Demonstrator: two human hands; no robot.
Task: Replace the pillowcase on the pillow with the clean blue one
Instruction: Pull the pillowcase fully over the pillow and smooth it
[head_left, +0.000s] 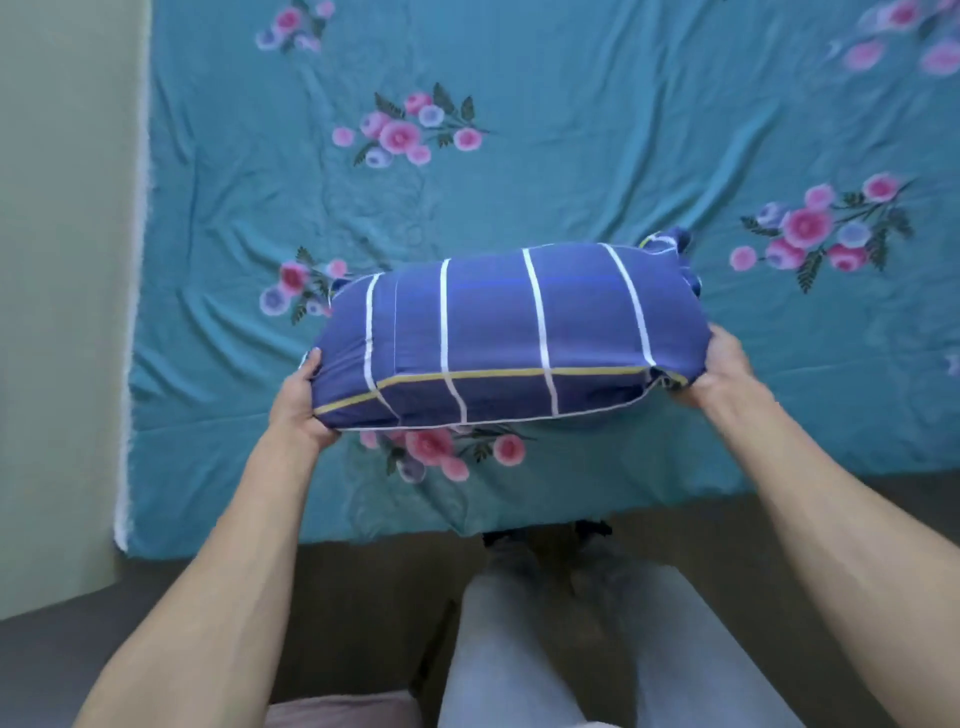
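Nearest you, at 6 o'clock, your pale trousers (524, 649) stand over dark floor. Farther out, your left hand (301, 408) grips the pillow's (509, 332) 9 o'clock end, and your right hand (719, 369) grips its 3 o'clock end. That pillow sits inside the blue pillowcase (493, 306) (white stripes, one yellow line; no writing readable), long axis running 9 to 3. Beyond, toward 12, spreads the teal floral bedsheet (571, 130).
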